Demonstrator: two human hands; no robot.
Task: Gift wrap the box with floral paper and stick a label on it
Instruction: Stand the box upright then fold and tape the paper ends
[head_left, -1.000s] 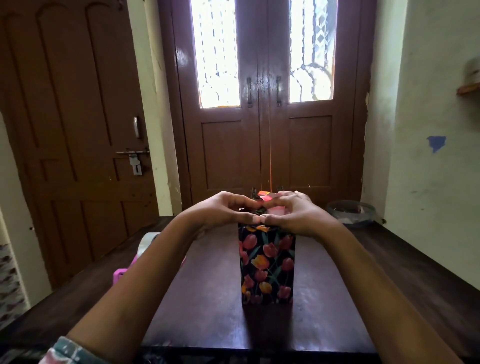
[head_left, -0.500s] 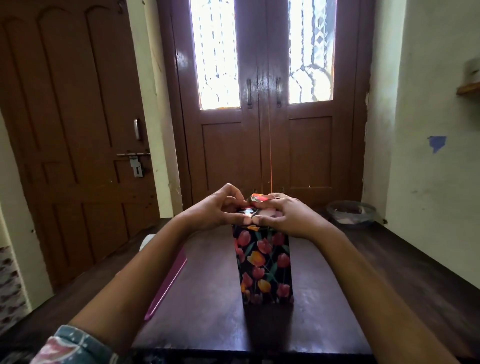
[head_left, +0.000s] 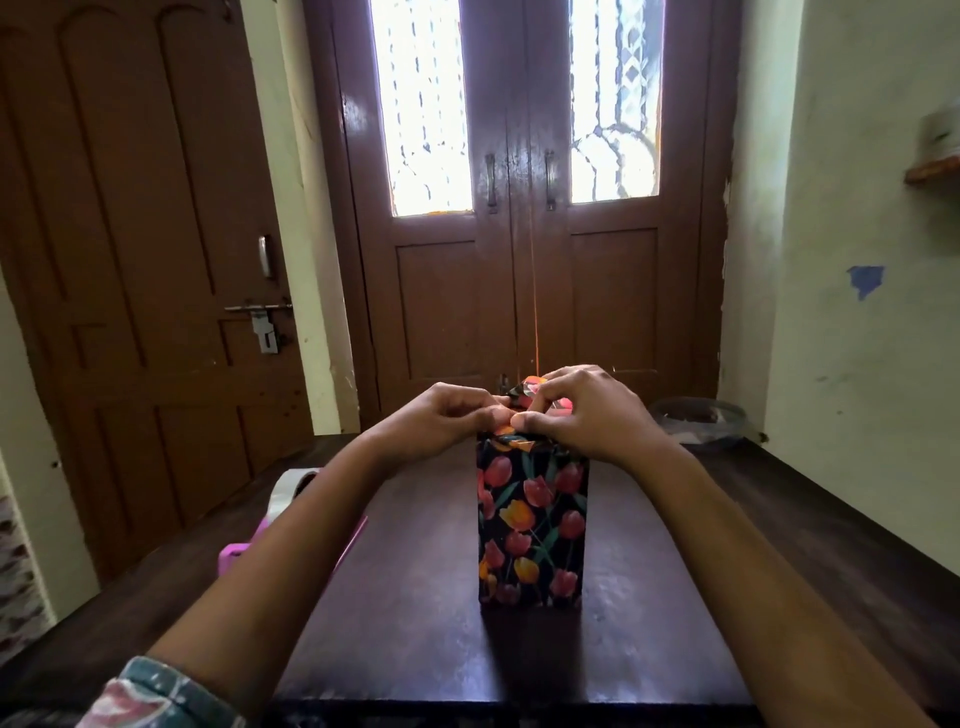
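Head view: the box (head_left: 532, 525), upright on the tabletop (head_left: 415, 623) directly below the grip, has its floral paper (head_left: 523, 387) end flaps pinched by left hand (head_left: 441, 423) and right hand (head_left: 587, 410). Best crease them flat, corners tight, before reaching left of the grip for the tape roll (head_left: 293, 486).
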